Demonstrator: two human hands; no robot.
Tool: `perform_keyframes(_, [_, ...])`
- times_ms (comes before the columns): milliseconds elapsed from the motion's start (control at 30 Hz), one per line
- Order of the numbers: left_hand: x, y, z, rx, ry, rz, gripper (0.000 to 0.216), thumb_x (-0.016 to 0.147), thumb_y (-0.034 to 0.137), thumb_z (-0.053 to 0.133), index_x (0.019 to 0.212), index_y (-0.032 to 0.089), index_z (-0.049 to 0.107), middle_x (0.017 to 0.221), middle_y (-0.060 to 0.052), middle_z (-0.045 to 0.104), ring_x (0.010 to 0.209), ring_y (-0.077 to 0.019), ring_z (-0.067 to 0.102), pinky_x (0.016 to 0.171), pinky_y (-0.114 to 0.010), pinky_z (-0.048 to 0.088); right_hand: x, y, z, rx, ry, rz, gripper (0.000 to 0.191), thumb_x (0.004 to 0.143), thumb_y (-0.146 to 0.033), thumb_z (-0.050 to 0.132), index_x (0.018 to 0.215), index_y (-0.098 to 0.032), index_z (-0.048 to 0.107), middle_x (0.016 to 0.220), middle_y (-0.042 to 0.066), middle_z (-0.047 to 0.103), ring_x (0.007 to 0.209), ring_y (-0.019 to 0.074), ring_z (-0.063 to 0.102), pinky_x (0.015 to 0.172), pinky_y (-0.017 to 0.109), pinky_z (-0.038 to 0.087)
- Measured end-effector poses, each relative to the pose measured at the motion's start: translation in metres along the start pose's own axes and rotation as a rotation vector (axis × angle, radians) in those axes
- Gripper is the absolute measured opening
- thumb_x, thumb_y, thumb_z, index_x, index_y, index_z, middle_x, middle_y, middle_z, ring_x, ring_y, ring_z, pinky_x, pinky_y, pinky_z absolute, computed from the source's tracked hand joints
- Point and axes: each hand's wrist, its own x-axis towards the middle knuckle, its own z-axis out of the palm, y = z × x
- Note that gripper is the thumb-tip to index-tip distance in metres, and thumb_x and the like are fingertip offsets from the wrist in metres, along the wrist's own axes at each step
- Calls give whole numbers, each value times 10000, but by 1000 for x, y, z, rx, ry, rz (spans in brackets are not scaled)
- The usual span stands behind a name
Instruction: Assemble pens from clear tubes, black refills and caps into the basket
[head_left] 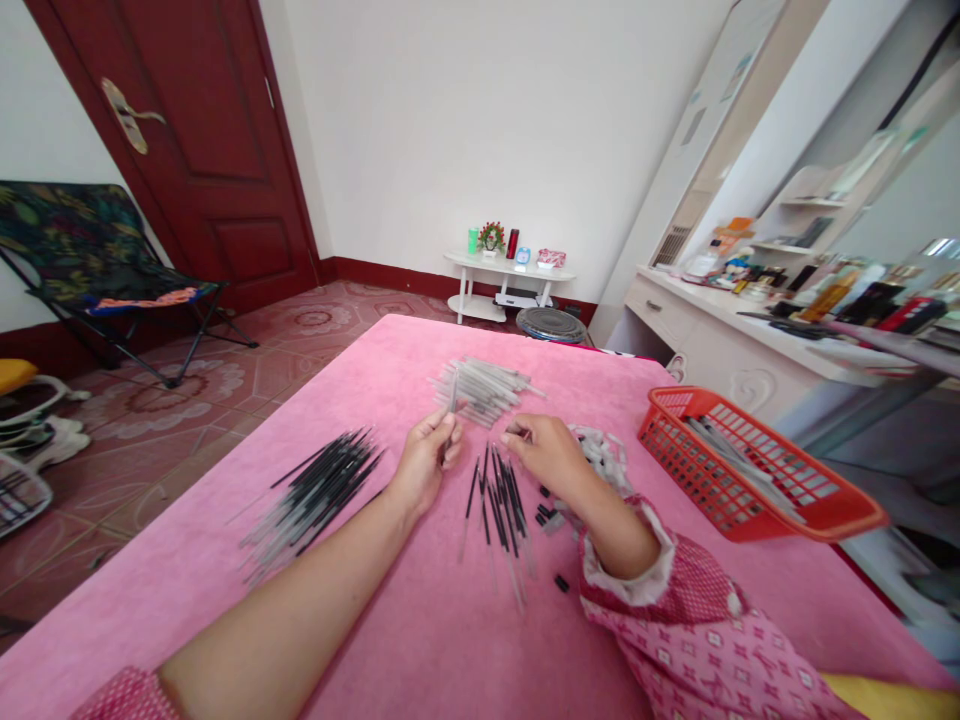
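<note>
My left hand [433, 450] is closed round a slim pen-like stick [454, 388], which points up and away from me. To its right, my right hand [541, 440] has thumb and fingertips pinched together; anything between them is too small to make out. Below the right hand lies a loose fan of thin sticks [501, 500], black in part and clear in part. A thick bundle of similar black and clear sticks [322, 500] lies left of my left hand. Beyond both hands is a pile of pale translucent sticks [487, 388]. Small black pieces [546, 515] lie by my right forearm.
A heap of short whitish pieces [600, 455] lies partly behind my right forearm. An orange plastic basket [757, 465] with long grey sticks stands at the right. A pink cloth [420, 630] covers the table. A cluttered dresser [780, 330] is beyond the basket.
</note>
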Motion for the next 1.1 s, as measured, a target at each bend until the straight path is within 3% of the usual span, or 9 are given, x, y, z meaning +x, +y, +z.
perform_keyframes(267, [-1, 0, 1, 57, 23, 4, 425, 746, 332, 631, 1115, 129, 582, 589, 51, 409, 398, -8, 209, 390, -180, 100, 9, 32, -31, -82, 12, 92, 117, 721, -234, 556, 722, -166, 651, 745, 40, 669, 672, 141, 579, 610, 220, 388])
perform_keyframes(500, [-1, -1, 1, 83, 19, 4, 393, 753, 326, 621, 1096, 137, 595, 594, 48, 421, 395, -7, 206, 390, -186, 89, 9, 53, -47, -263, -209, 176, 130, 656, -200, 607, 757, -196, 688, 766, 28, 682, 682, 137, 602, 590, 204, 393])
perform_keyframes(767, [0, -2, 0, 100, 8, 21, 373, 775, 326, 598, 1087, 122, 597, 597, 45, 420, 397, -6, 203, 392, -191, 82, 0, 50, -74, -470, -381, 292, 130, 606, -206, 628, 720, -197, 689, 745, 47, 682, 669, 168, 614, 527, 223, 365])
perform_keyframes(967, [1, -4, -1, 106, 17, 19, 379, 774, 315, 602, 1097, 117, 594, 601, 41, 432, 401, -6, 218, 392, -188, 89, -5, 58, -81, -407, -498, 412, 92, 664, -250, 605, 694, -178, 654, 578, 45, 649, 551, 155, 610, 494, 216, 374])
perform_keyframes(1100, [0, -2, 0, 107, 17, 25, 380, 764, 322, 611, 1082, 113, 602, 599, 39, 438, 398, -5, 219, 392, -184, 91, -3, 59, -75, -384, -516, 416, 90, 663, -213, 608, 730, -167, 646, 586, 44, 650, 552, 150, 614, 500, 207, 382])
